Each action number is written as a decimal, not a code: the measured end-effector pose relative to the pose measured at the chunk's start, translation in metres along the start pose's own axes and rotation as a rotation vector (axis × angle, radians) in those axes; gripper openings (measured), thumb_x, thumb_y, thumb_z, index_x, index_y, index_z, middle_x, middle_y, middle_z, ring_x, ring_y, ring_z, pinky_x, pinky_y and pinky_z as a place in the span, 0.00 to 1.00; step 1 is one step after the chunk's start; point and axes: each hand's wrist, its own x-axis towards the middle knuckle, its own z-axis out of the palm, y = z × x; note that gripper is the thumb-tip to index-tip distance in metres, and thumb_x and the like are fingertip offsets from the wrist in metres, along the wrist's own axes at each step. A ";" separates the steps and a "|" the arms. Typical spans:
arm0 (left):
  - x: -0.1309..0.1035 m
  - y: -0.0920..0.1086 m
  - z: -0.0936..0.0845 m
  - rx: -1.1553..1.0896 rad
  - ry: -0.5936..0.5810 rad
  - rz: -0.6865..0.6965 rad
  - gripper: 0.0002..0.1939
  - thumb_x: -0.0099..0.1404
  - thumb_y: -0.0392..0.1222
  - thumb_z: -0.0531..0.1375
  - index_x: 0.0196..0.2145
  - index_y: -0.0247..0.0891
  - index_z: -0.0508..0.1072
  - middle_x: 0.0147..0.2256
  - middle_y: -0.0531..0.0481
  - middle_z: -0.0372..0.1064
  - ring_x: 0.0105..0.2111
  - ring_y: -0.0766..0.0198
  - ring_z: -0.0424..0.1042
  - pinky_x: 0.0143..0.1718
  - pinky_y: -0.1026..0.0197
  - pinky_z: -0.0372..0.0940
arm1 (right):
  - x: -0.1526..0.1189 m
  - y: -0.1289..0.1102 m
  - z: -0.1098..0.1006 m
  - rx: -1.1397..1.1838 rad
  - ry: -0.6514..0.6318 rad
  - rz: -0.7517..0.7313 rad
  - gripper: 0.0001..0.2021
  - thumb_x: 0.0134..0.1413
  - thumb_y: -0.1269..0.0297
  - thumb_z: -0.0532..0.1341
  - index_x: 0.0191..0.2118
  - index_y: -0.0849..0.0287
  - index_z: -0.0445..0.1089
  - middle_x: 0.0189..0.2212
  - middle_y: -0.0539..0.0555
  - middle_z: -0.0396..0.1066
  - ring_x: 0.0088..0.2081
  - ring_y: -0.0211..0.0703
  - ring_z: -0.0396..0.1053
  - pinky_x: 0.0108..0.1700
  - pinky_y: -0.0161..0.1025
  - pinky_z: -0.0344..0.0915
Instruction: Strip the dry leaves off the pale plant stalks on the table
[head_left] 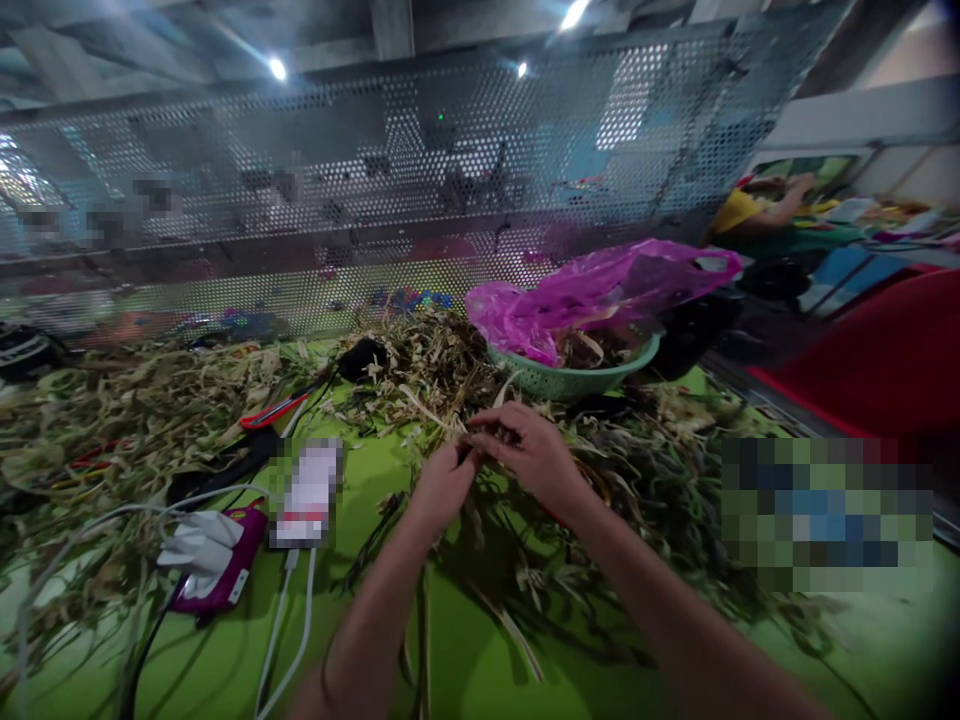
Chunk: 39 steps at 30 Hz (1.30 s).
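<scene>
My left hand [448, 475] and my right hand [531, 455] meet over the middle of the green table [352, 610]. The fingers of both are pinched together, closed on a pale dried plant strip [424, 405] whose end sticks out to the upper left. Exactly how the strip runs between the fingertips is hidden. Around and beneath my hands lie tangled dried stalks [600, 590], greenish to brown. Just beyond them is a heap of short dried scraps [442, 350]. Another pale strip [517, 640] lies on the table between my forearms.
A green basket [577, 380] with a purple plastic bag [592, 290] stands behind my right hand. To the left are an orange cutter [274, 410], a phone [306, 495], a purple power strip [225, 570] and cables. A perforated metal screen [315, 200] rises behind; a person [757, 210] sits far right.
</scene>
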 end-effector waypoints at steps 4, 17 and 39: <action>-0.001 0.001 0.002 0.114 -0.081 -0.018 0.15 0.62 0.46 0.53 0.37 0.35 0.75 0.33 0.49 0.73 0.35 0.60 0.67 0.40 0.61 0.61 | -0.002 0.000 0.007 -0.049 -0.016 -0.066 0.02 0.52 0.69 0.61 0.32 0.57 0.71 0.31 0.52 0.69 0.36 0.43 0.66 0.39 0.38 0.61; 0.000 0.003 0.002 -0.132 -0.042 -0.091 0.12 0.57 0.45 0.56 0.32 0.35 0.76 0.27 0.52 0.70 0.32 0.64 0.65 0.38 0.63 0.61 | 0.000 0.001 0.012 -0.053 0.105 -0.001 0.06 0.54 0.62 0.59 0.35 0.57 0.68 0.31 0.52 0.68 0.33 0.42 0.66 0.37 0.38 0.62; -0.001 0.015 -0.018 -0.676 0.110 -0.262 0.19 0.55 0.51 0.61 0.38 0.34 0.77 0.27 0.47 0.73 0.27 0.64 0.69 0.33 0.64 0.62 | 0.003 0.012 0.005 -0.104 0.065 0.044 0.05 0.53 0.63 0.59 0.32 0.57 0.70 0.30 0.52 0.70 0.35 0.45 0.66 0.39 0.40 0.61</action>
